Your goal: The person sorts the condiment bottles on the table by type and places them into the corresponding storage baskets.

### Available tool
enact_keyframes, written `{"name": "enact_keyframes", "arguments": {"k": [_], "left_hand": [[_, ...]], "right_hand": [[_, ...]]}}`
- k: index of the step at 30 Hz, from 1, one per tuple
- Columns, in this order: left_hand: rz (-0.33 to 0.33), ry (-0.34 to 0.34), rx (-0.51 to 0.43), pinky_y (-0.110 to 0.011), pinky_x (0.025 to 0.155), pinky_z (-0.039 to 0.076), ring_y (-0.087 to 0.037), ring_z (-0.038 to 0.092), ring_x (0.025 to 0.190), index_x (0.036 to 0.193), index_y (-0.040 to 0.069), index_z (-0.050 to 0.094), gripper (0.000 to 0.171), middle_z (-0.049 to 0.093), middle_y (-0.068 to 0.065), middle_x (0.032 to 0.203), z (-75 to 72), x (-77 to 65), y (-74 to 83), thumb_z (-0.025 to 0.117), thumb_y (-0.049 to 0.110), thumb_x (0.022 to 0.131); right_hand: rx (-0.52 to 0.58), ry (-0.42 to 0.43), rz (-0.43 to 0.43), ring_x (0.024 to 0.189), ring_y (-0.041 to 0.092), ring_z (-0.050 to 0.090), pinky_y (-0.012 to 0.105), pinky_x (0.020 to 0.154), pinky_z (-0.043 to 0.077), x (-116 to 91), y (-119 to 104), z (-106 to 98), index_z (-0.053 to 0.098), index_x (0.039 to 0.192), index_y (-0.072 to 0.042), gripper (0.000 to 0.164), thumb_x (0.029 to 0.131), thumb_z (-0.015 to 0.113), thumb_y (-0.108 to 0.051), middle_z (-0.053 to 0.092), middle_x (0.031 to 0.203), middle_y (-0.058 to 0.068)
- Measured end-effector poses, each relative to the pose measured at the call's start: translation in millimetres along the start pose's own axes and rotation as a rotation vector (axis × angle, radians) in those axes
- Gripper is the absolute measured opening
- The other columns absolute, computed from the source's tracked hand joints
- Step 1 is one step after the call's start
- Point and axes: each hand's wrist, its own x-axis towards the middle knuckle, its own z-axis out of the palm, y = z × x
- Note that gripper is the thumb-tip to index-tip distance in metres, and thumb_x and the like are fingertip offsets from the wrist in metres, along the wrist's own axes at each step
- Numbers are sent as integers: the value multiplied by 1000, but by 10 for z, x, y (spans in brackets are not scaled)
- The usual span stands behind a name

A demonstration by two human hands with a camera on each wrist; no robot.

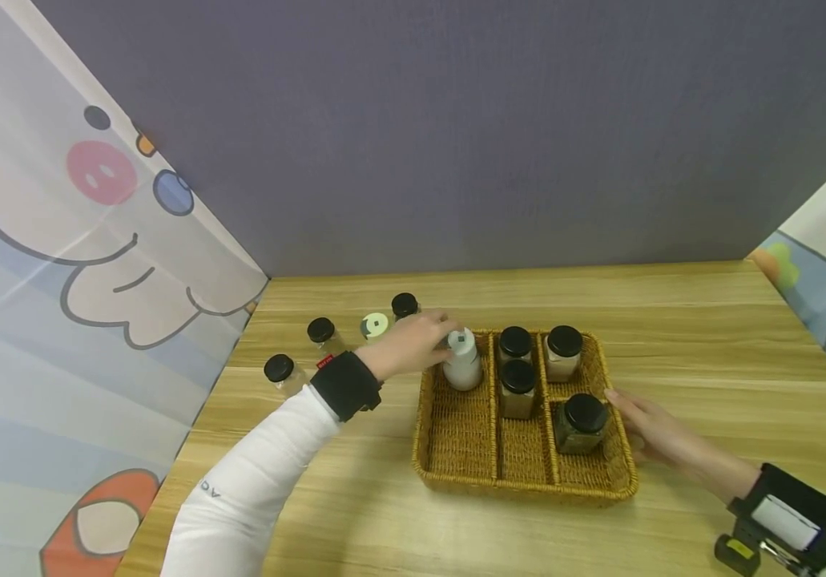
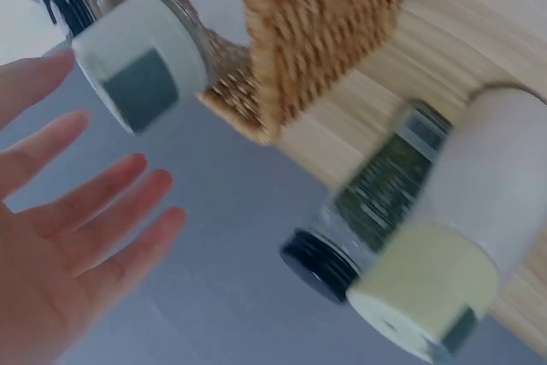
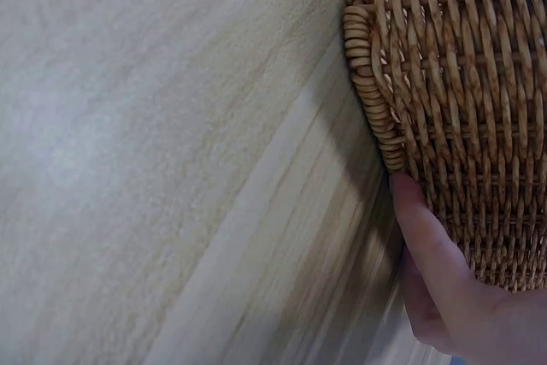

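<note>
A wicker basket [image 1: 456, 483] with several compartments stands on the table. In its left compartment is a white-capped bottle [image 1: 464, 372], upright at the far end. Beside its cap hovers my left hand [image 1: 413, 344]; the left wrist view shows spread fingers apart from the white cap [image 2: 141, 70]. Two black-lidded jars [image 1: 517, 397] share the middle compartment. On the right, one black-lidded jar [image 1: 562, 361] sits in the far section and another [image 1: 582, 429] in the near one. My right hand [image 1: 654, 429] touches the basket's right side, a fingertip at the rim.
Left of the basket stand a pale-capped bottle [image 1: 374, 324] and three black-lidded jars, one [image 1: 405, 306] behind my left hand, the others [image 1: 322, 330] [image 1: 280, 369] further left. A grey panel [image 1: 456, 144] rises behind the table [image 1: 355, 497]. Printed cloth [image 1: 95, 320] hangs at the left.
</note>
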Motion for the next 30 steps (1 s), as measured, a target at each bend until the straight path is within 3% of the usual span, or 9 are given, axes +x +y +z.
{"name": "enact_keyframes", "arguments": {"k": [5, 10, 21, 25, 30], "left_hand": [[24, 113, -30, -30, 74, 48, -21, 55, 90, 118, 6, 53, 41, 57, -10, 105, -19, -139, -115, 63, 22, 82], [7, 171, -8, -29, 68, 49, -20, 55, 83, 114, 6, 55, 37, 56, -11, 101, -10, -283, -247, 63, 22, 82], [-50, 267, 10, -33, 71, 49, -25, 56, 84, 110, -1, 58, 37, 58, -15, 96, 66, -626, -542, 67, 18, 79], [-101, 261, -10, -34, 72, 48, -25, 56, 86, 112, 0, 57, 38, 57, -15, 98, 87, -747, -606, 66, 18, 80], [-209, 233, -69, -41, 86, 44, -32, 51, 102, 115, 0, 55, 39, 53, -18, 113, 94, -911, -666, 64, 17, 81]], "right_hand": [[-9, -1, -4, 124, 52, 6, 53, 81, 46, 1, 8, 0, -3, 137, 9, 71, 96, 24, -42, 4, 137, 36], [-6, 2, -6, 124, 51, 7, 52, 81, 46, 9, 10, 0, -3, 137, 9, 71, 96, 24, -42, 4, 137, 36], [5, 4, -14, 123, 52, 8, 49, 82, 47, -3, 4, -3, -4, 136, 11, 71, 96, 24, -42, 3, 137, 37], [8, 5, -21, 123, 52, 9, 49, 82, 47, -6, 1, 5, -3, 136, 11, 71, 96, 24, -41, 4, 137, 37], [10, 8, -21, 124, 52, 11, 49, 82, 47, -12, -1, 15, -2, 137, 11, 71, 96, 25, -41, 5, 137, 37]]}}
